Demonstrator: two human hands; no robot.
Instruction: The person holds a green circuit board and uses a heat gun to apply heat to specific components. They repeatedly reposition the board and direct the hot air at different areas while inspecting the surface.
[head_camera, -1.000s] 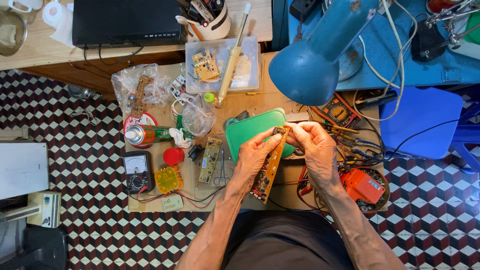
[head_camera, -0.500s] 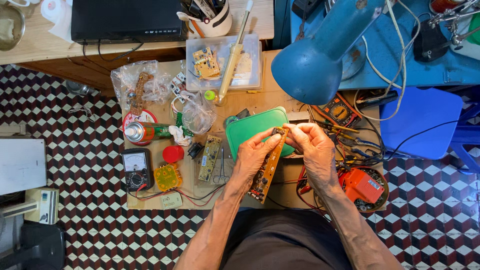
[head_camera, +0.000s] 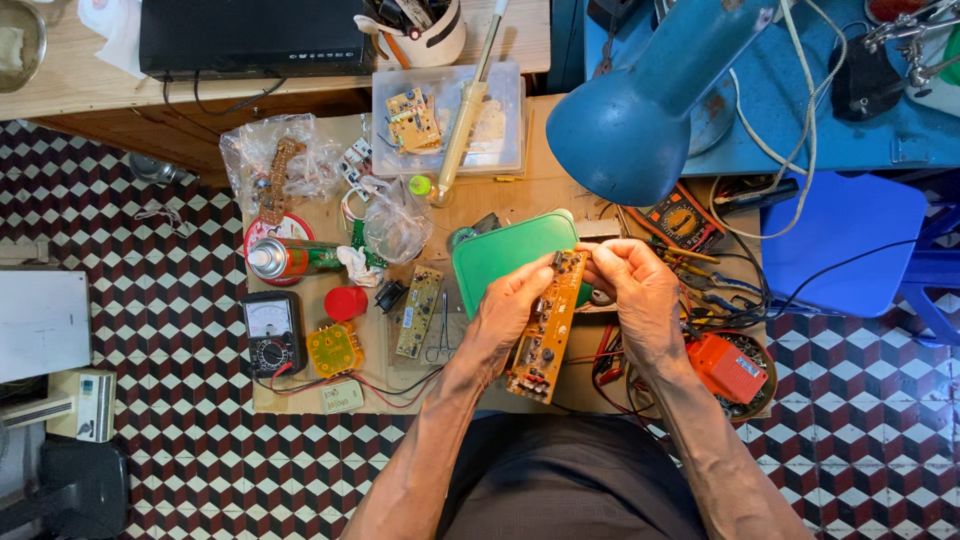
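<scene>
Orange circuit board (head_camera: 543, 335), one long strip, held tilted above the bench (head_camera: 520, 190). Our left hand (head_camera: 505, 310) curls around its left edge, fingers closed on it; our right hand (head_camera: 635, 290) pinches the top end, fingertips pressed together. What they pinch is too small to tell. Behind: one green lid (head_camera: 505, 250), partly hidden. Two meters (head_camera: 268, 330) on the bench.

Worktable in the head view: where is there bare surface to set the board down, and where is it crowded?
The left hand and right hand hold the orange circuit board. Bare cardboard shows between the clear plastic tray and the green lid. A narrower strip lies along the near edge, beside the yellow part. The right side is crowded with cables around the orange box.
</scene>
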